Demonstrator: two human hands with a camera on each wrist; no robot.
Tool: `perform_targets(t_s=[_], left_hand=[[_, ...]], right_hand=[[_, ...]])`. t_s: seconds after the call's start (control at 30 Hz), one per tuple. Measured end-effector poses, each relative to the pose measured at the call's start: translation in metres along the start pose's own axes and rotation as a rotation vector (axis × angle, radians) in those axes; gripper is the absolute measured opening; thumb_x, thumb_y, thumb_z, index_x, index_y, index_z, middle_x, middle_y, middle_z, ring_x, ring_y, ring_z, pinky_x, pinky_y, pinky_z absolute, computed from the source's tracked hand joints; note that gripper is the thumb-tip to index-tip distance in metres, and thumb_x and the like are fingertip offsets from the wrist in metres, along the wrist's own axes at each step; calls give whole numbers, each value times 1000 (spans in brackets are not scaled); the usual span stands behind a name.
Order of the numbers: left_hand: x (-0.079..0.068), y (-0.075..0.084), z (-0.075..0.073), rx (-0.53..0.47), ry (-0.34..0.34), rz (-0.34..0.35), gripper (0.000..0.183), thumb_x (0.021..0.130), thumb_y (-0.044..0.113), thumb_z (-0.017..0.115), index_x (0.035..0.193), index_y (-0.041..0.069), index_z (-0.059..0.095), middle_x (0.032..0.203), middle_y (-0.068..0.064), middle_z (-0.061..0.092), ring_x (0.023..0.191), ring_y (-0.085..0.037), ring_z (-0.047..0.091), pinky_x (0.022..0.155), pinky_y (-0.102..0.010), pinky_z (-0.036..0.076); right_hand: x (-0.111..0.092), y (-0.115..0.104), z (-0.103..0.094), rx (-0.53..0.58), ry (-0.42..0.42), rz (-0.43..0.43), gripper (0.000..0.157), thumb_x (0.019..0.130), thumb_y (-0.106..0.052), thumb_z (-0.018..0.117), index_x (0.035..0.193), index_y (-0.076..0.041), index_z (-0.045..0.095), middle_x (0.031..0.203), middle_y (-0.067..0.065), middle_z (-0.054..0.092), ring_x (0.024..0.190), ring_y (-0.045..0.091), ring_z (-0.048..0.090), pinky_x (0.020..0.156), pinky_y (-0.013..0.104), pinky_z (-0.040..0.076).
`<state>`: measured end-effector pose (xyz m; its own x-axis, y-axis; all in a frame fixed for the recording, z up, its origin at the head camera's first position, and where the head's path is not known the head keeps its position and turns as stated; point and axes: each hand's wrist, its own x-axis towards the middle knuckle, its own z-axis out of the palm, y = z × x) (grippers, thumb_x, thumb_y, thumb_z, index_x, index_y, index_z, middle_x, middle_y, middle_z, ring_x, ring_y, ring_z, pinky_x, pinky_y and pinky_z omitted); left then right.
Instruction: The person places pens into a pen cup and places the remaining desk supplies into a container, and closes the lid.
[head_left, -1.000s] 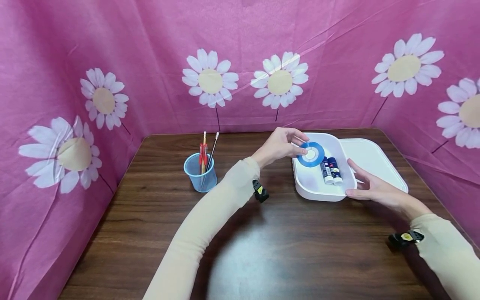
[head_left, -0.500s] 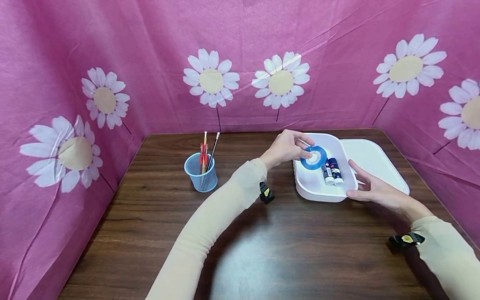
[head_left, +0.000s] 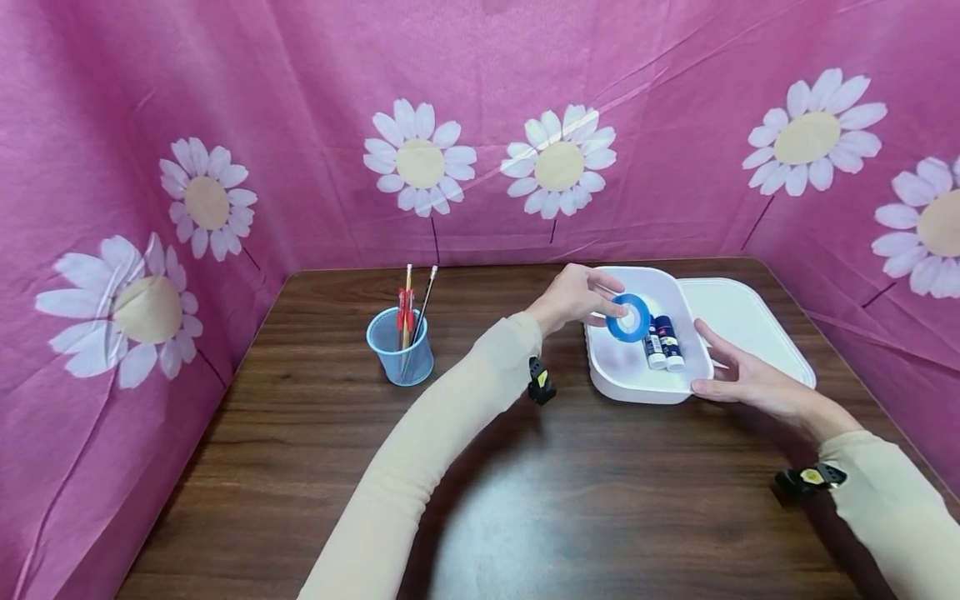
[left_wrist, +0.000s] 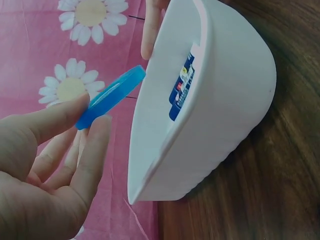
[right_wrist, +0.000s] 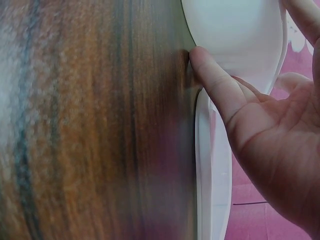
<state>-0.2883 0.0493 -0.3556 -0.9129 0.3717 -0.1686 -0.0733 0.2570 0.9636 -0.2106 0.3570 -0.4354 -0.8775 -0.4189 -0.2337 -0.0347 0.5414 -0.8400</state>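
Note:
My left hand pinches a roll of blue tape between thumb and fingers, over the left part of a white plastic box. The left wrist view shows the blue tape roll near edge-on, outside the rim from that angle. Inside the box lie two dark blue glue sticks with white ends, side by side. My right hand is spread against the box's right side. In the right wrist view its thumb touches the white wall low down; some fingers are partly out of view.
A white lid lies flat just right of the box, partly behind the right hand. On the left stands a light blue mesh cup holding pencils and red pens. A pink flowered curtain borders the brown wooden table.
Since a second ago, the left hand has moved slightly right and down with the tape roll, which has turned somewhat. The right hand, box and glue sticks look unchanged.

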Motion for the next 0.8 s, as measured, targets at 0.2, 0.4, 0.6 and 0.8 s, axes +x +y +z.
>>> perform_targets(t_s=[0.2,0.4,0.6,0.8], left_hand=[[3,-4,4,114,-33,-48,30,82,5,85,111,5,75,92,-3,69,78,-15,69,71,-33,61],[4,-8,10,225,-68,-99,27,83,7,85,108,6,77,96,-2,67,79,-15,69,69,-29,60],[4,-9,16,256,-92,-96,28,83,6,84,111,4,76,99,-2,67,80,-16,68,68,-27,60],[5,-6,20,292,-114,-91,25,88,2,78,112,4,77,103,-5,68,83,-18,65,69,-28,60]], right_hand=[[0,-1,1,8,4,-13,97,100,-21,64,161,-32,-11,164,31,4,138,40,39,88,10,41],[0,1,3,22,1,-19,97,100,-20,64,162,-32,-10,165,28,2,133,23,46,90,10,41],[-1,1,2,15,17,-47,98,99,-17,66,162,-27,-8,162,34,9,125,8,51,89,12,44],[-1,1,2,-3,23,-56,99,99,-16,67,162,-27,-8,160,36,12,135,40,40,90,13,44]])
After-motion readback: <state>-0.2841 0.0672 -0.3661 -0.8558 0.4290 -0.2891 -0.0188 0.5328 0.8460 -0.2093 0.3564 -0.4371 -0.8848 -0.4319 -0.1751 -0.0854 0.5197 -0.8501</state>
